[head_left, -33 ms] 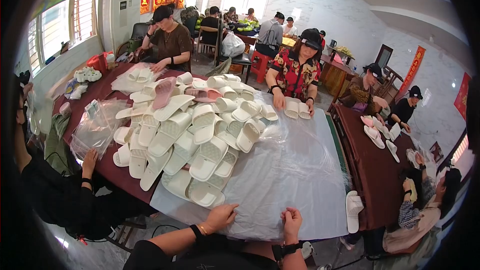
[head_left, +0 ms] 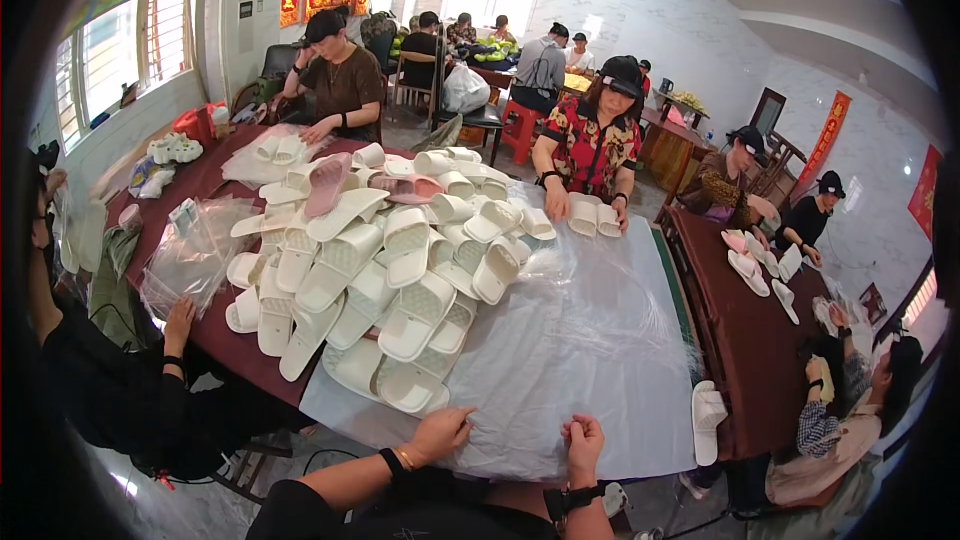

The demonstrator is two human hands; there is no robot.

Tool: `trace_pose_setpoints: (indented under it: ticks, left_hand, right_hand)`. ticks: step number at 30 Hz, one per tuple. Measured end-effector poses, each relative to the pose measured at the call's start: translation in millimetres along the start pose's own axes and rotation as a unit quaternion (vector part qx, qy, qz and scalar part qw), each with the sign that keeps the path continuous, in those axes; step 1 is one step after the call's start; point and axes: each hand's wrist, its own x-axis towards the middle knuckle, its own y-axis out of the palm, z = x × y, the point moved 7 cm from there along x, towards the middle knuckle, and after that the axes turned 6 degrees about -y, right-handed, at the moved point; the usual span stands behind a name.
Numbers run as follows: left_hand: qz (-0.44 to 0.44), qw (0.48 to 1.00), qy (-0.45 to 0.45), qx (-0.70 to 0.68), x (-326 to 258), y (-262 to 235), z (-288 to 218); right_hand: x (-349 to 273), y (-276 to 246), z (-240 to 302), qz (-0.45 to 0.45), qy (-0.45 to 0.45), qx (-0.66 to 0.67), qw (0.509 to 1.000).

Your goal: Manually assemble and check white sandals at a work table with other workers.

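Note:
My left hand [head_left: 443, 434] is at the near edge of the table, thumb and fingers pinched together on clear plastic film [head_left: 500, 430]. A short way to its right, my right hand [head_left: 582, 440] is raised with its fingers curled closed. Whatever it pinches is too thin to make out. Just beyond my left hand rises a big heap of white slippers [head_left: 405, 315], with a pink slipper [head_left: 328, 185] and another pink slipper [head_left: 408, 189] on top. Crinkled film spreads over the pale grey table cover [head_left: 620, 380] between and beyond my hands.
Across the table, a person in a red patterned shirt [head_left: 598, 145] touches a pair of white slippers [head_left: 594, 217]. At left, a co-worker's hand [head_left: 178, 325] rests by clear bags [head_left: 200, 250]. One white slipper [head_left: 708, 423] lies at the right, beside a dark red table [head_left: 730, 340].
My hands and the slipper heap have not moved. At the far left edge, a co-worker's clear bag has shifted slightly.

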Motion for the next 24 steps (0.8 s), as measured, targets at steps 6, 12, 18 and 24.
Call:
trace_pose_setpoints:
  ticks: [6,12,18,24]
  left_hand:
    - [-0.007,0.999,-0.026,0.033,4,-13,8]
    - [-0.011,1.000,-0.009,0.017,18,-20,15]
    - [0.008,0.998,-0.062,0.003,20,-9,13]
    - [0.034,0.999,-0.002,0.006,12,10,3]
  right_hand:
    - [-2,0,-1,-0.003,0.006,-0.014,1.000]
    - [10,-3,-11,0.001,-0.001,-0.013,1.000]
    - [15,-3,-27,0.021,-0.016,-0.022,0.999]
    - [11,0,-11,0.006,0.004,0.017,1.000]
